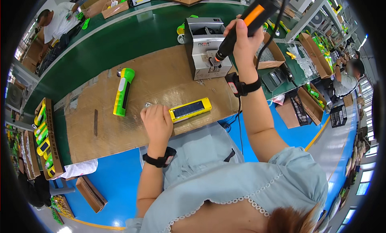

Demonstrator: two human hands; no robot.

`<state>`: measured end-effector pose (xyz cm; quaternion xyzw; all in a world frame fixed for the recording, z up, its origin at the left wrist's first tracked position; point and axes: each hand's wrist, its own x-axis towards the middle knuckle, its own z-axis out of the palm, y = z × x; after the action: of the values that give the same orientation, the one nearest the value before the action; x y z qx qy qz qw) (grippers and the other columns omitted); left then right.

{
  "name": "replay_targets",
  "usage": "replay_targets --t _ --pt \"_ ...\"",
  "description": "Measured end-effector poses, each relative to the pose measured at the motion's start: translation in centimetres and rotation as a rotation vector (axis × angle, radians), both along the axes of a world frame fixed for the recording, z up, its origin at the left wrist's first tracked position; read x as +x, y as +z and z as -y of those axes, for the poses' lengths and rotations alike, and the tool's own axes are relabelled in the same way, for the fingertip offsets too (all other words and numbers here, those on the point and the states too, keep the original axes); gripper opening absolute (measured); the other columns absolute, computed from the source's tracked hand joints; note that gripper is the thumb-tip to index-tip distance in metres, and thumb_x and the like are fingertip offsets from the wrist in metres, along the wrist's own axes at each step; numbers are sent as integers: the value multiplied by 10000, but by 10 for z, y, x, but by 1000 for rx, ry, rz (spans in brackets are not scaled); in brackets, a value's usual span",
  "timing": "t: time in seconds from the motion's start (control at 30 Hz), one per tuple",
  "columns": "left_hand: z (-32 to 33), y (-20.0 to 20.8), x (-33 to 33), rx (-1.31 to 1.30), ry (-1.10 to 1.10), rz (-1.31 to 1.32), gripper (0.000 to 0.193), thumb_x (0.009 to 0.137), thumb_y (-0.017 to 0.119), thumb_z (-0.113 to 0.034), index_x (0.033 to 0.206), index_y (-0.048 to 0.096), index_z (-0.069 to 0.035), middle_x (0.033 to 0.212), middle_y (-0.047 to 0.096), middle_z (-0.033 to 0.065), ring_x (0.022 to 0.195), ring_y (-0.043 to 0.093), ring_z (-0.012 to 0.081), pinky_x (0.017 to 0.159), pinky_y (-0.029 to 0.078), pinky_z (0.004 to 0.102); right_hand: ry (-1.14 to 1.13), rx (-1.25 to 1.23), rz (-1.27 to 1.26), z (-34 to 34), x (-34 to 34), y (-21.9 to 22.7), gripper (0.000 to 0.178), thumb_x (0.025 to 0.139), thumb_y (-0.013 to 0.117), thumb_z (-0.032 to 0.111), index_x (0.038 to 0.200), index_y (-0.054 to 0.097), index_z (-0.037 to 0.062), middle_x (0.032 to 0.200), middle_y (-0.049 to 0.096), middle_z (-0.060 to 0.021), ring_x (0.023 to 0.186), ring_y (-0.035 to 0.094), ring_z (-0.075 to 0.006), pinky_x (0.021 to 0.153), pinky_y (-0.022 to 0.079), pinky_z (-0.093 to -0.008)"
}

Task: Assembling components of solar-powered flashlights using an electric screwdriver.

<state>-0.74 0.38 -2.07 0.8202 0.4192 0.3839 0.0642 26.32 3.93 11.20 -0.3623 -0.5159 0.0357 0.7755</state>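
My right hand [246, 42] is closed around a black electric screwdriver [257, 16] with an orange stripe, held at a slant. Its tip reaches down to the front outlet of a silver-grey screw feeder [204, 48]. On the cardboard sheet [161, 78], my left hand [157, 120] is closed over one end of a yellow flashlight [190, 109] with a dark solar panel facing up. That hand hides the covered end. A small shiny round part shows beside its fingers. Farther left lies a green and yellow flashlight [124, 92], apart from both hands.
A long box of flashlights [51, 148] stands at the left table edge. Right of the feeder are a box of small clear parts [270, 52] and a dark power unit [274, 79]. The screwdriver's cable hangs past my right wrist. Other people sit at far left and far right.
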Motion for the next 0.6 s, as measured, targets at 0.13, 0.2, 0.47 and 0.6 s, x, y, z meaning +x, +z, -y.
replay_targets --t 0.13,0.2,0.47,0.6 --pt "-3 -5 18 -2 -56 65 144 842 495 -94 726 566 -48 695 542 111 739 532 291 808 365 406 93 -155 4 -8 6 0 300 869 617 242 962 496 -17 684 579 -110 551 568 -181 515 468 -288" --pt "-2 -7 22 -7 -60 55 110 821 510 -96 728 545 -51 693 545 107 730 535 286 804 365 401 153 -202 21 -6 3 1 322 868 611 269 968 496 -15 687 567 -110 554 559 -186 518 468 -299" --pt "-2 -11 21 -106 -155 265 274 768 451 12 1015 552 -48 760 609 87 750 571 262 840 367 386 516 -248 -177 48 -63 -22 588 784 602 546 1037 466 33 729 505 -99 634 564 -226 587 482 -345" --pt "-5 -14 19 -94 -158 244 354 744 448 30 1083 514 -47 758 600 78 745 568 264 842 366 386 542 -240 -167 54 -98 -22 611 770 627 543 1036 461 19 736 510 -105 635 569 -227 595 490 -344"
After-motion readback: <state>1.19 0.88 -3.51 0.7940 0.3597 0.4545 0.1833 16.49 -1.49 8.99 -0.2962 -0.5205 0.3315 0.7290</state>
